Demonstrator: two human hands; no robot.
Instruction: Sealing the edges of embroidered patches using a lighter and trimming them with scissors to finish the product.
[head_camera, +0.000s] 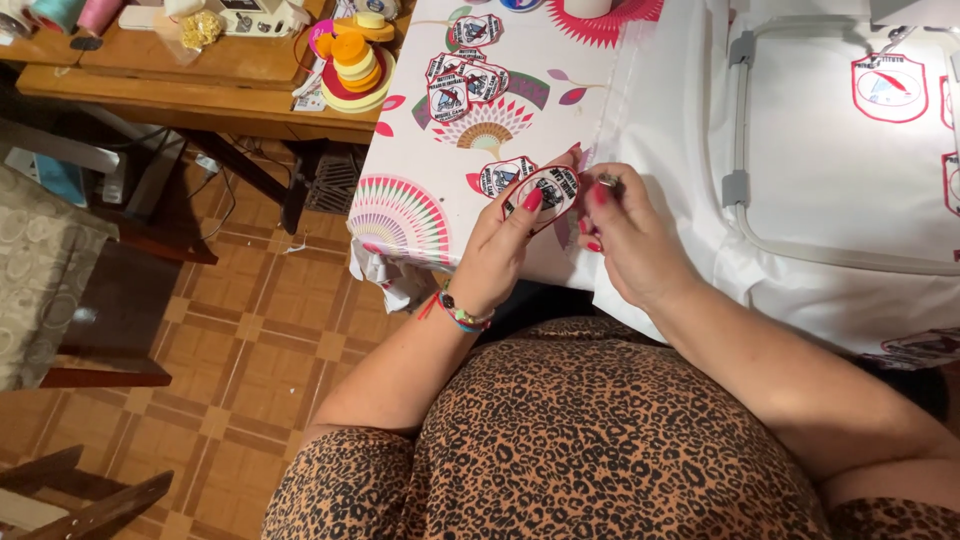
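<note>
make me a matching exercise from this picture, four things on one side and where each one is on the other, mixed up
Things:
1. embroidered patch
2. stack of tape rolls
3. embroidery hoop
4. beaded bracelet

Places:
a. on the wooden table at the upper left
b. around the left wrist
c. on the white fabric at the right
d. held between the left hand and the right hand

Pairs: 1-d, 2-a, 3-c, 4-b

Table under fan-patterned cloth (420, 215); loose embroidered patches (462, 75) far, one patch (497, 176) nearer, white fabric (660, 120) with embroidery hoop (738, 150) right.
</note>
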